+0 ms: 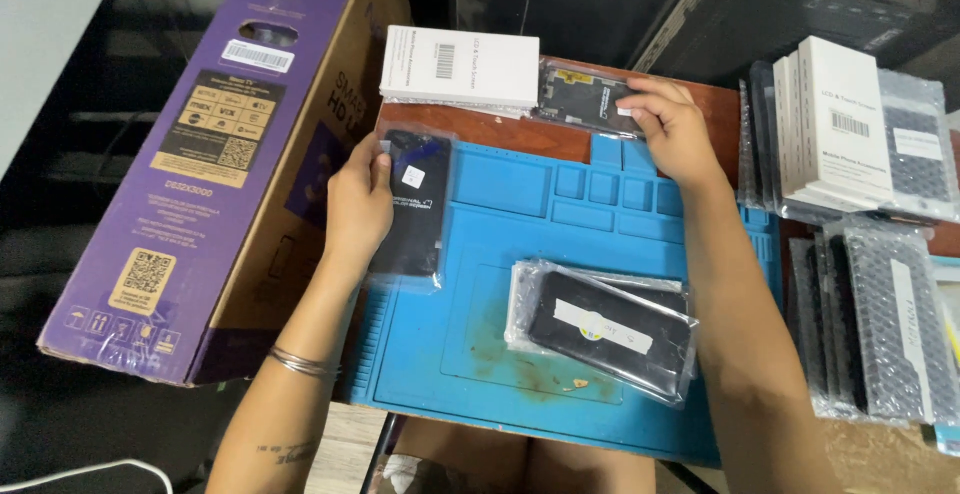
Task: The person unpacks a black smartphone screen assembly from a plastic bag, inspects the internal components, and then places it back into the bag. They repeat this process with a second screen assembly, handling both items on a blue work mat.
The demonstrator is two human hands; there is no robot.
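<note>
Head view, looking down on a blue silicone work mat [480,344] laid over a reddish wooden table [560,139]. Left hand [357,204] grasps a dark phone screen in a clear bag [412,209] by its left long edge, thumb on the face, the part held tilted over the mat's left border. Right hand [668,126] reaches to the far edge of the table, where its fingertips pinch a second bagged part [585,99], a dark panel with small gold contacts, lying just beside a flat white box [460,66]. Two more bagged screens [605,326] lie stacked on the mat's middle, near the wrists but apart from both hands. A purple television carton [215,154] leans at the left; upright white boxes [835,124] and bubble-wrapped parts [880,324] crowd the right side. For sound handling, such panels are best gripped by the edges through the bag, as the left hand does, since pressure on the glass face or on the contact side risks cracks or bent connectors. The far part would be better lifted level than dragged across the table edge, and each hand should carry one piece only, kept flat and clear of the stack on the mat.
</note>
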